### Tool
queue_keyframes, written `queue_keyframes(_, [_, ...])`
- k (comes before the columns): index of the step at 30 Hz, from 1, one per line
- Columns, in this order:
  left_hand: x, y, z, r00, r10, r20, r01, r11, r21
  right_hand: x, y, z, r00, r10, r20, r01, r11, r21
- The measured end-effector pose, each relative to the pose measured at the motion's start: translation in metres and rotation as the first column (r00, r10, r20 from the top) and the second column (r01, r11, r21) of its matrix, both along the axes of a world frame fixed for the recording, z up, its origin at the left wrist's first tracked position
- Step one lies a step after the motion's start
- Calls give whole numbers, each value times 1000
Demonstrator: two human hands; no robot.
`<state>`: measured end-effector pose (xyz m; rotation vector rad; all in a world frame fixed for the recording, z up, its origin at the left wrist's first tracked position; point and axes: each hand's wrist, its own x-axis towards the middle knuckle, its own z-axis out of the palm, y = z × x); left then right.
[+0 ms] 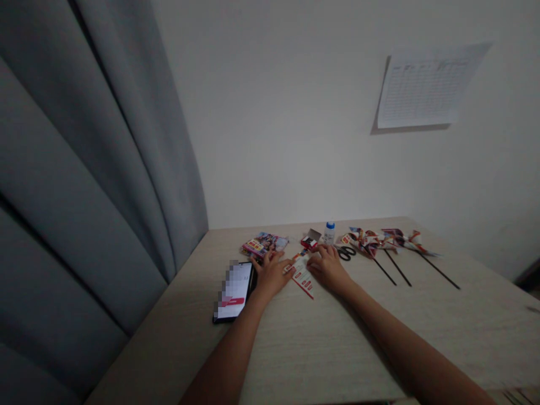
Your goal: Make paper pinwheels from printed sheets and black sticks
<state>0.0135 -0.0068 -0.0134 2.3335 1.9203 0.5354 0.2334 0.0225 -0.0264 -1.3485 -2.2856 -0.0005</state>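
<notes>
Here we go: the left hand (272, 274) and right hand (328, 268) sit palm-down at the middle of the tabletop, fingers loosely spread and slightly curled. Between them lies a red-and-white printed card (302, 277), angled toward the lower right, with its upper end under the fingertips of both hands. From this far out I can't tell whether either hand is pinching it or only touching it.

Just beside the left hand, a black smartphone (234, 291) lies with its screen lit and partly blurred, close to the table's left edge, where a grey curtain (84, 169) hangs. Above the left fingers, a glossy picture booklet (265, 244) touches them or nearly does.

Along the far edge, against the white wall (270, 112), I've got a small red box (311, 239) and a glue bottle with a blue cap (329, 233). Black-handled scissors (346, 253) sit just past the right hand. Farther right, three paper pinwheels (382, 241) on black sticks (390, 269) lie well apart from it. The wood-grain table (422, 337) gives the hands open room toward the lower right. A ruled paper sheet (428, 85) hangs on the wall at upper right.
</notes>
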Motion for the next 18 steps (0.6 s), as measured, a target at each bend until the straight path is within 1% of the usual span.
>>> queue_keyframes(5, [0,-1,2,1000,5,15,-4,1000,-22,2,1,1,1000,6,3,-6,1000,-30])
queue_keyframes(9, [1,-1,2,1000,19,19,-19,1000,-22,5,-3,6,999,39,8,-38,997,-60])
queue_keyframes(18, [-1,1,0,1000,21,24,-20,1000,-22,12,-9,15,990,139,-2,-137,973,-186])
